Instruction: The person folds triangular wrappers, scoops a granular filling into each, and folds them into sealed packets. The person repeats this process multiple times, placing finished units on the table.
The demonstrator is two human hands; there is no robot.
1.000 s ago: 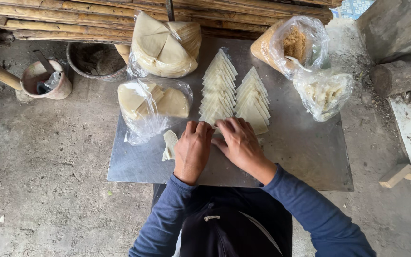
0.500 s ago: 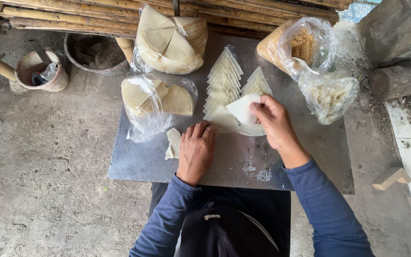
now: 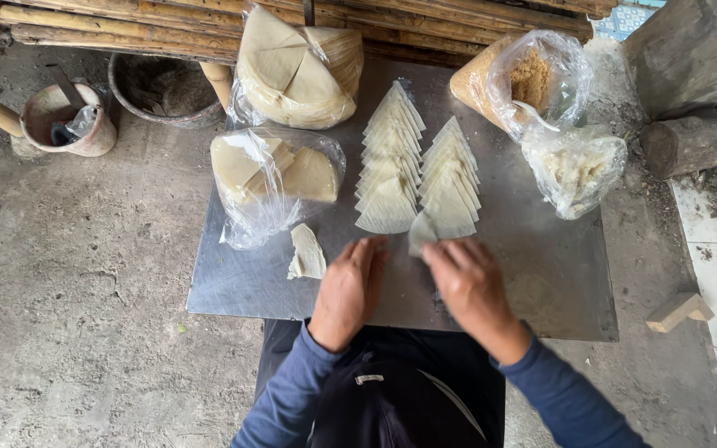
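Note:
Two rows of pale triangular wrappers (image 3: 392, 178) lie overlapped on a grey metal sheet (image 3: 541, 282). My right hand (image 3: 470, 286) is at the near end of the right row, and its fingertips pinch a curled pale wrapper (image 3: 421, 232). My left hand (image 3: 350, 286) rests palm down on the sheet beside it, fingers apart, holding nothing. A small loose stack of wrappers (image 3: 306, 253) lies just left of my left hand.
A clear bag of wrapper quarters (image 3: 271, 174) and a larger bagged round stack (image 3: 296, 66) sit at the back left. Bags of brown crumbs (image 3: 533, 79) and pale filling (image 3: 574, 170) stand at the right. A clay pot (image 3: 72, 120), a basin (image 3: 163, 87) and bamboo poles (image 3: 126, 25) are behind.
My right hand has drawn back from the right row toward me with a wrapper at its fingertips. My left hand has shifted slightly right on the sheet.

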